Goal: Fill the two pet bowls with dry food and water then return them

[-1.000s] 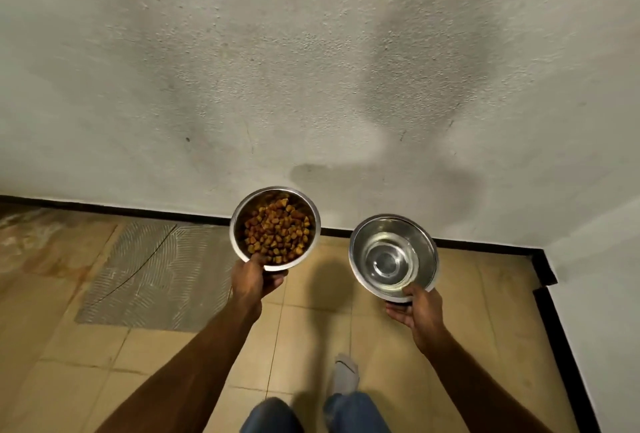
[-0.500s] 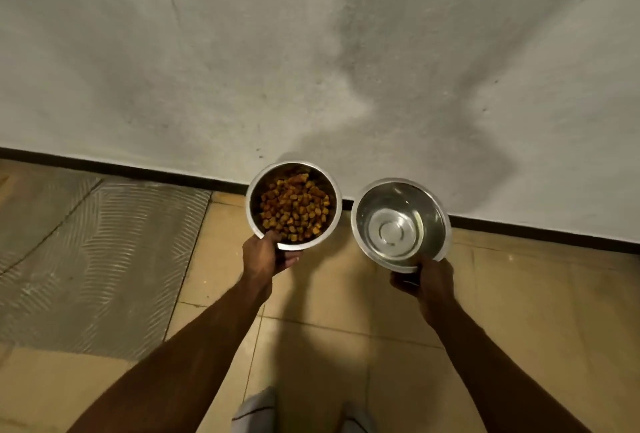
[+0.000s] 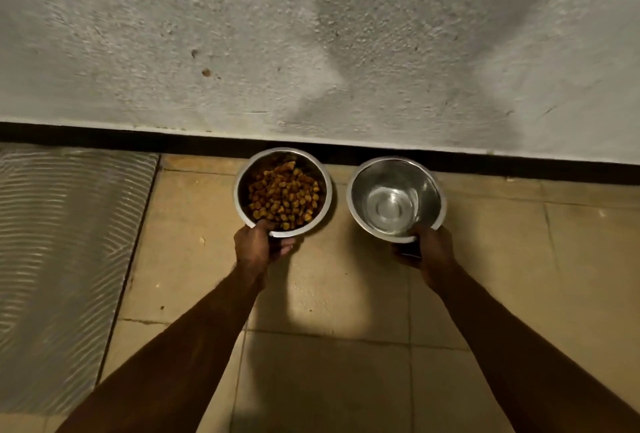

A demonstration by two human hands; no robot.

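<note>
Your left hand point(image 3: 258, 247) grips the near rim of the food bowl point(image 3: 283, 191), your right hand point(image 3: 431, 248) grips the water bowl point(image 3: 395, 198). Both bowls sit side by side, apart, just by the baseboard point(image 3: 138, 139); can't tell if they're touching the floor point(image 3: 346, 294).

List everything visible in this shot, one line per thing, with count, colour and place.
food bowl: one, silver metal, left of the pair, near the black skirting, holding brown kibble
kibble: many pieces, brown-orange, inside the food bowl
water bowl: one, silver metal, right of the pair, clear water in the bottom
wall: one, rough white, top half
skirting: one strip, black, foot of the wall
floor tiles: many, beige, lower half
bare patch: one, grey ridged, left floor
left hand: gripping the food bowl's near rim
right hand: gripping the water bowl's near rim
</note>
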